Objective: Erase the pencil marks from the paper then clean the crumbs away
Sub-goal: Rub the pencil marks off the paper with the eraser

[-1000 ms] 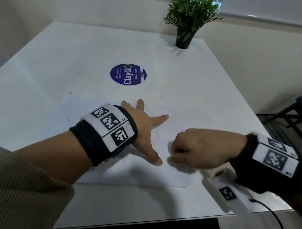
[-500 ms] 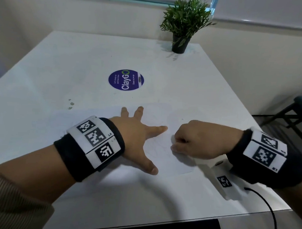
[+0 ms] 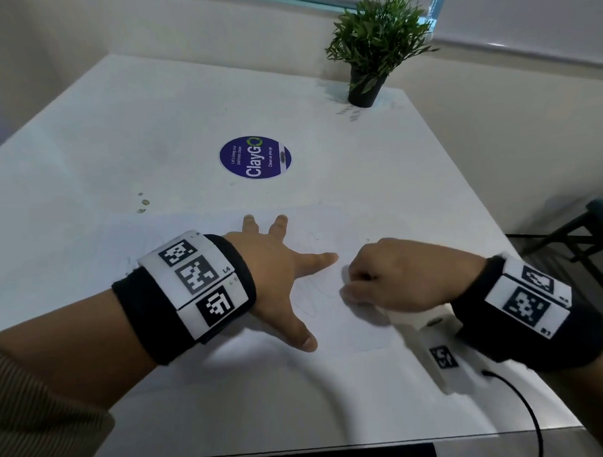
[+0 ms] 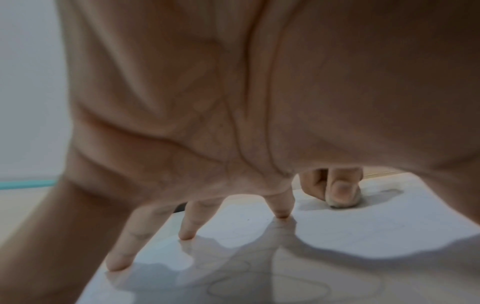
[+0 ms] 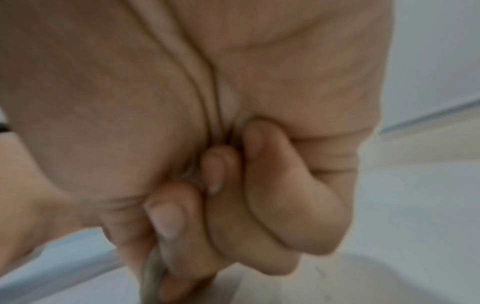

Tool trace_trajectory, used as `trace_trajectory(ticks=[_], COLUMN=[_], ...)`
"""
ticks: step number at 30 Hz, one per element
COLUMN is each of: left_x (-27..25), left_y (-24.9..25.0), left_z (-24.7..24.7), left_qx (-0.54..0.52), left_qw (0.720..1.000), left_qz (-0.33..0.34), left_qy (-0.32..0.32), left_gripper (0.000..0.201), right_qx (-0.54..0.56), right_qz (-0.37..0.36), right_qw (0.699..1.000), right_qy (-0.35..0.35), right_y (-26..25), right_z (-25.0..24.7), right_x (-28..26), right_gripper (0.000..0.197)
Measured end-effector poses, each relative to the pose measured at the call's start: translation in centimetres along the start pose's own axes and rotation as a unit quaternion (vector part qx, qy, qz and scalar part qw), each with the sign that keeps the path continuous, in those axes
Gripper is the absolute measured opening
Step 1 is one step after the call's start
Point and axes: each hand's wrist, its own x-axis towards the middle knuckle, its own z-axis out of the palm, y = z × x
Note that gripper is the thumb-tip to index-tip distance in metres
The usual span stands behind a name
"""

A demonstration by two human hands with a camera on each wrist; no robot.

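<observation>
A white sheet of paper (image 3: pixel 324 331) with faint pencil scribbles (image 3: pixel 311 293) lies on the white table (image 3: pixel 160 121). My left hand (image 3: pixel 278 272) presses flat on the sheet, its fingers spread and straight. Right of it, my right hand (image 3: pixel 387 282) is curled tight and pinches a small greyish eraser (image 4: pixel 342 202) down against the paper. In the right wrist view the eraser (image 5: pixel 150 273) shows as a blurred grey edge between thumb and fingers. The left wrist view shows my left fingertips (image 4: pixel 185 236) touching the paper (image 4: pixel 363 232), with looped pencil lines (image 4: pixel 259 286) under the palm.
A round purple ClayGo sticker (image 3: pixel 255 157) lies mid-table and a potted plant (image 3: pixel 371 49) stands at the far edge. A few small specks (image 3: pixel 143 202) lie left of the sheet. A white tagged device (image 3: pixel 439 352) with a black cable (image 3: pixel 526 407) sits below my right wrist. A chair (image 3: pixel 587 231) stands off right.
My right hand with the eraser has moved up the sheet, away from my left thumb and toward the index finger. The left hand has stayed pressed on the paper.
</observation>
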Motion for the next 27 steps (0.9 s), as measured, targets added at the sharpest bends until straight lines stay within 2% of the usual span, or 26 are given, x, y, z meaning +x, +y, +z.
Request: trace_trajectory(ticks=[2, 4, 8, 10, 13, 17, 21, 24, 27], left_x=[0.0, 0.0, 0.1, 0.2, 0.2, 0.1, 0.0, 0.1, -0.2], left_y=[0.0, 0.0, 0.0, -0.1, 0.0, 0.0, 0.1, 0.2, 0.3], left_z=[0.0, 0.0, 0.0, 0.0, -0.1, -0.1, -0.1, -0.1, -0.2], left_qx=[-0.001, -0.002, 0.002, 0.000, 0.003, 0.001, 0.002, 0.006, 0.009], left_qw=[1.000, 1.000, 1.000, 1.000, 1.000, 1.000, 1.000, 1.000, 1.000], left_qz=[0.000, 0.001, 0.002, 0.002, 0.003, -0.001, 0.002, -0.002, -0.005], left_qy=[0.002, 0.000, -0.004, -0.006, -0.008, -0.003, -0.002, -0.002, -0.004], left_gripper=[0.123, 0.123, 0.123, 0.123, 0.124, 0.123, 0.122, 0.122, 0.120], right_qx=[-0.012, -0.025, 0.009, 0.003, -0.024, -0.009, -0.008, 0.009, 0.007], right_qz=[-0.016, -0.041, 0.000, -0.012, -0.037, 0.006, -0.048, -0.006, -0.047], right_qw=[1.000, 0.999, 1.000, 1.000, 0.999, 1.000, 0.999, 1.000, 0.999], right_qy=[0.016, -0.014, -0.003, 0.010, -0.007, 0.023, 0.002, 0.006, -0.003], right_y=[-0.7, -1.8, -0.4, -0.9, -1.9, -0.6, -2.1, -0.9, -2.1], right_z=[0.4, 1.0, -0.6, -0.4, 0.3, -0.9, -0.1, -1.0, -0.3], right_x=[0.0, -0.1, 0.9, 1.0, 0.9, 1.7, 1.3, 2.1, 1.9], right_gripper=[0.046, 0.046, 0.047, 0.048, 0.048, 0.043, 0.045, 0.044, 0.037])
